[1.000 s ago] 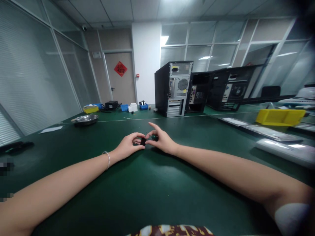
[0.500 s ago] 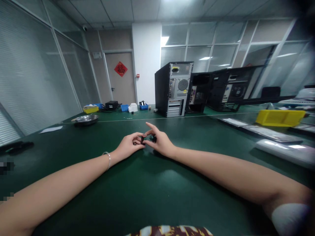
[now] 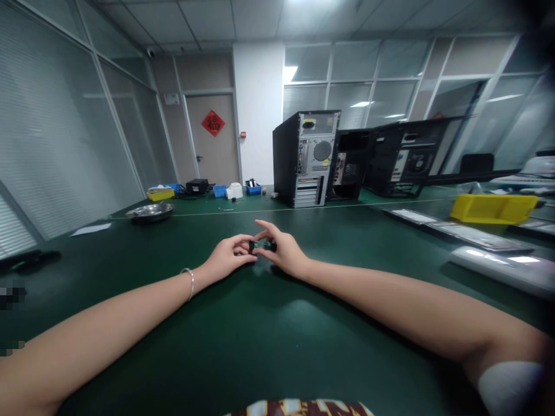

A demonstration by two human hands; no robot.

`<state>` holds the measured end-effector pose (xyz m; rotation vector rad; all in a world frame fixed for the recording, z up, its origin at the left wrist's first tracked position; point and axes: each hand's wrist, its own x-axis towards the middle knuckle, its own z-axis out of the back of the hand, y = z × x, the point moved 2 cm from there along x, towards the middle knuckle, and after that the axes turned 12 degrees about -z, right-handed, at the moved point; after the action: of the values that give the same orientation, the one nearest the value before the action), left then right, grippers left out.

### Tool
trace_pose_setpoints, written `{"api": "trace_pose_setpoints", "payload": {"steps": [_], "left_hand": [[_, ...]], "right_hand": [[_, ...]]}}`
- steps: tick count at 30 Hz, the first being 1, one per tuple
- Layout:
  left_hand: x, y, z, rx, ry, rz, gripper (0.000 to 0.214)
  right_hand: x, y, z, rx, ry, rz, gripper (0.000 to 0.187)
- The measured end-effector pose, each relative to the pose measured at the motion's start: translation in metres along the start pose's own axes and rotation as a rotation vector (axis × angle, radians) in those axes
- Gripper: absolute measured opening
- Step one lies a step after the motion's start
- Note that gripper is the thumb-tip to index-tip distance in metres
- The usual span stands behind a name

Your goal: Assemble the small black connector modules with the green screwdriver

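Both my hands meet low over the green table [image 3: 277,341], near the middle of the view. My left hand [image 3: 228,252], with a bracelet at its wrist, pinches a small black part with a bit of green on it [image 3: 253,247] between thumb and fingers. Close against it, my right hand [image 3: 284,252] has its thumb and fingers curled round another small dark part [image 3: 270,246], its index finger stretched out above. Both pieces are too small and too covered by the fingers to name their kind.
Several computer towers [image 3: 307,159] stand at the back. A metal bowl [image 3: 152,212] sits at the back left, near a yellow tray [image 3: 160,195] and a blue box [image 3: 220,190]. To the right are a yellow bin [image 3: 494,208] and flat silvery panels [image 3: 477,234].
My right index finger has dipped slightly, and a little more of the green on the small part shows. Both hands otherwise stay in the same place.
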<state>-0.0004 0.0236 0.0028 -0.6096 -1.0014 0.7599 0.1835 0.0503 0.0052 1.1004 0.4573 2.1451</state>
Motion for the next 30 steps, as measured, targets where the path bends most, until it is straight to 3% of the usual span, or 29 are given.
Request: {"api": "trace_pose_setpoints", "payload": {"steps": [4, 12, 22, 30], "left_hand": [[0.0002, 0.0015, 0.0000, -0.029, 0.012, 0.007, 0.048], [-0.0008, 0.0019, -0.0003, -0.030, 0.031, -0.007, 0.052], [-0.0009, 0.0024, -0.0015, -0.131, 0.055, 0.032, 0.046], [-0.0007, -0.0016, 0.0000, -0.116, 0.029, 0.014, 0.044]], "right_hand": [[0.0005, 0.0007, 0.0000, 0.071, -0.009, 0.017, 0.061], [0.0037, -0.0009, -0.0001, 0.188, -0.020, -0.016, 0.016], [0.0024, 0.0021, 0.0006, 0.199, -0.007, -0.021, 0.014], [-0.0002, 0.0033, 0.0004, 0.113, 0.043, 0.141, 0.021]]}}
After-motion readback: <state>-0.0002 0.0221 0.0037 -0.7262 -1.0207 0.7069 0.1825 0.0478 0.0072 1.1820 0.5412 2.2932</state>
